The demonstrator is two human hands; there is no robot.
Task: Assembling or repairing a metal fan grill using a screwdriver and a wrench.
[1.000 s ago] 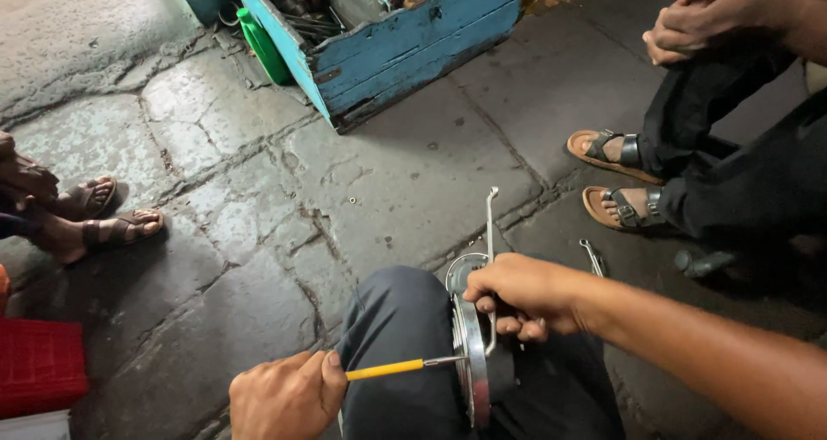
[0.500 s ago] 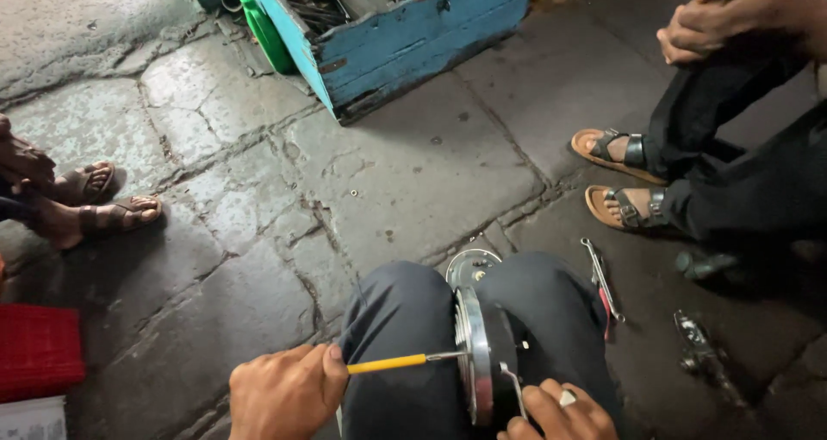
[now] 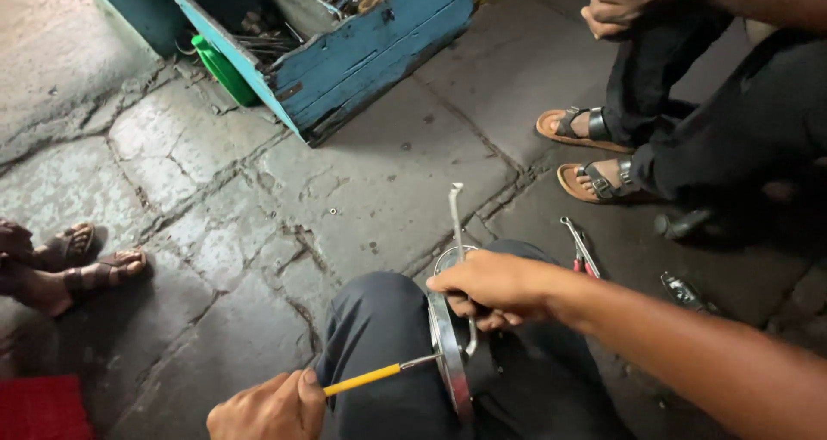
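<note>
Blue wooden crate (image 3: 362, 52) at top centre, open, green container (image 3: 226, 71) against its left wall. Bare stone floor (image 3: 362, 182) between crate and knees. Left hand (image 3: 267, 408) at bottom edge, fist closed round yellow-handled screwdriver (image 3: 379, 374), tip touching metal disc (image 3: 450, 354) held edge-up between knees. Right hand (image 3: 495, 287) curled over disc rim, gripping bent metal rod (image 3: 459, 233). Pliers (image 3: 580, 246) just right.

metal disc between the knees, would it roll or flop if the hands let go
The metal disc looks rigid: it stands on edge without bending under the right hand. Being round and thin, it would probably tip or roll once freed. It likely weighs a fair bit for its size, and its shiny rim may be slippery.
</note>
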